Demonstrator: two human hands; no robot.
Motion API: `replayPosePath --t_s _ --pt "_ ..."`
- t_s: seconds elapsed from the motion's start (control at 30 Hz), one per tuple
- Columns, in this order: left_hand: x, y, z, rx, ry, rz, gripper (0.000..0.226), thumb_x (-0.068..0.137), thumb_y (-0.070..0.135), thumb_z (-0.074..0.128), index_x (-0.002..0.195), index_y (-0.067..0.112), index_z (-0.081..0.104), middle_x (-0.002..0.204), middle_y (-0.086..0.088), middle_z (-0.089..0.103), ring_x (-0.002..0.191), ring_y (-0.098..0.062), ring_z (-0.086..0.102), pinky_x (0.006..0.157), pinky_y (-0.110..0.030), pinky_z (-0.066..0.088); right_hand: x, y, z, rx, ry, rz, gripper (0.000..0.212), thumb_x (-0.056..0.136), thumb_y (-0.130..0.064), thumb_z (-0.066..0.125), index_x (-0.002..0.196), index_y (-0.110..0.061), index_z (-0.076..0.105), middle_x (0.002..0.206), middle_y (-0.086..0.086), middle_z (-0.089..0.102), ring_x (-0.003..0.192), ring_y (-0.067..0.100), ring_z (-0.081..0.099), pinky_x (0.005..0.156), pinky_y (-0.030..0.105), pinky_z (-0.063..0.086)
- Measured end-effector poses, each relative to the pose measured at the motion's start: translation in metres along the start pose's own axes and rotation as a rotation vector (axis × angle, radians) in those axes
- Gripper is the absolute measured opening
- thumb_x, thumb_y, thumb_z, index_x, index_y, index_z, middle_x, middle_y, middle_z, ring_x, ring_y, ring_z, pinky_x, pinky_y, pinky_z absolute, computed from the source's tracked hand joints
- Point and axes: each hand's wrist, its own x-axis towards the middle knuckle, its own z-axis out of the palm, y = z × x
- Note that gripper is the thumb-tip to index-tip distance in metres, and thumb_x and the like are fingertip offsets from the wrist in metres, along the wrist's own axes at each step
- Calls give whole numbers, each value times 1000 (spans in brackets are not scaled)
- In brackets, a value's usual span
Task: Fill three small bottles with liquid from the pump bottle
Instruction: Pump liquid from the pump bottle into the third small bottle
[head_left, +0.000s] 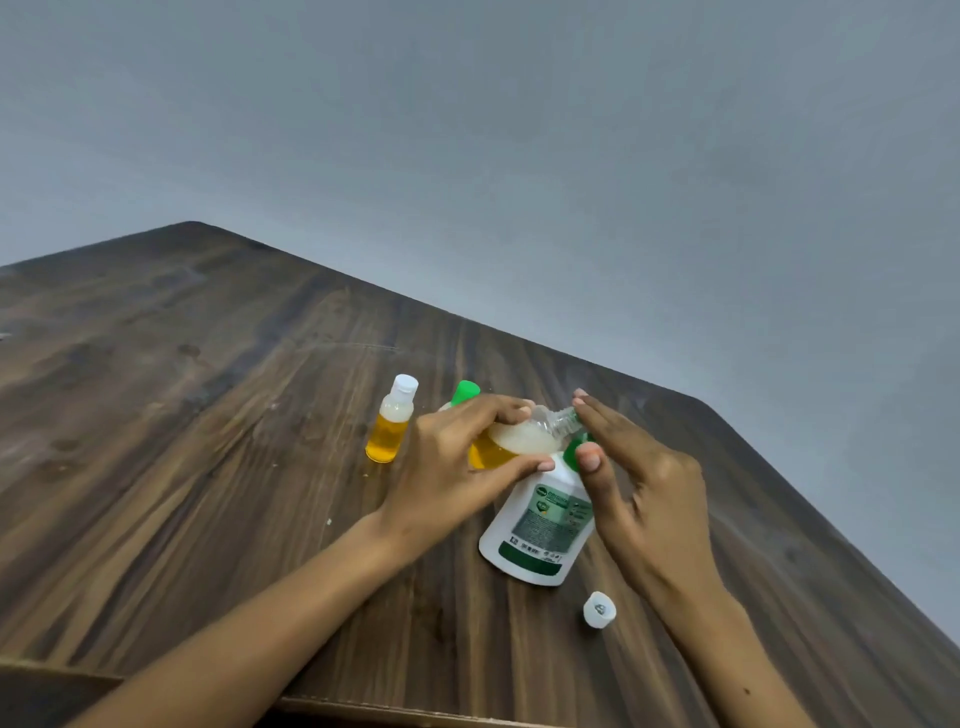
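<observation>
Fingers of the left hand (457, 467) curl round a small open bottle (511, 441), held tilted w/ yellow liquid and foam inside, neck toward the green pump head (575, 451); right hand (641, 478) has fingers straight, pressing on that pump. Nearest lies a loose white cap (599, 609) on the wood table (208, 415), then the white pump bottle (540, 525) under both hands. Farther back, left: a capped small bottle (390, 421) w/ yellow liquid, upright, and a green-capped bottle (464, 393) mostly hidden behind the left hand.
</observation>
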Motion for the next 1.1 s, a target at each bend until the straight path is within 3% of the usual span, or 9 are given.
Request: replayPosePath --t_s 0.13,0.27,0.37,0.5,0.63,0.77,0.87,0.97,1.1 --pt "4 7 0 -4 0 -15 46 78 45 74 98 3 70 105 3 72 98 -5 68 84 -24 57 0 2 -3 -59 -27 -54 78 92 -72 24 130 -14 59 135 -3 57 126 9 50 98 24 43" --pt "11 14 -1 -51 -29 -93 44 67 31 87 96 4 70 102 6 71 98 -1 66 85 -13 51 2 3 -3 -20 -12 -41 74 94 -68 22 130 -14 60 134 -3 58 125 8 51 99 26 44" --pt "11 17 -3 -85 -36 -176 40 62 19 91 93 5 69 96 11 71 95 0 68 83 -13 52 1 4 2 13 1 -7 65 96 -60 29 130 -14 60 134 -4 57 127 7 49 101 31 46" --pt "9 21 -4 -96 -18 -246 40 59 16 93 91 8 70 94 17 70 92 0 69 83 -13 52 1 -1 8 24 60 30 58 97 -52 30 127 -13 62 133 -3 59 126 8 50 103 36 45" --pt "8 24 -1 -109 -12 -292 39 58 15 93 91 9 72 96 13 73 93 -2 69 85 -16 53 -4 -5 16 111 193 46 68 100 -56 17 117 -13 68 121 -2 66 116 10 57 100 45 46" --pt "4 27 1 -124 7 -319 38 59 14 93 90 14 71 98 8 73 94 -4 70 87 -20 55 -9 -3 22 242 248 79 77 97 -64 16 114 -11 70 118 -1 67 113 15 61 88 47 53" --pt "6 33 1 -129 26 -327 39 59 13 92 88 22 67 96 11 72 94 -3 69 87 -19 55 -6 -2 18 272 222 41 83 95 -68 14 117 -9 68 123 2 65 117 16 59 98 44 48" --pt "10 37 5 -152 45 -339 40 59 11 92 85 25 66 97 8 73 95 -6 70 87 -21 55 -2 1 11 270 214 27 90 91 -72 9 117 -9 68 121 4 66 114 16 61 106 32 41" --pt "7 34 8 -157 50 -357 37 58 10 92 85 16 68 97 7 74 95 -6 70 88 -23 55 -6 4 15 252 256 10 84 95 -67 15 112 -7 71 118 5 67 113 14 62 92 45 52"
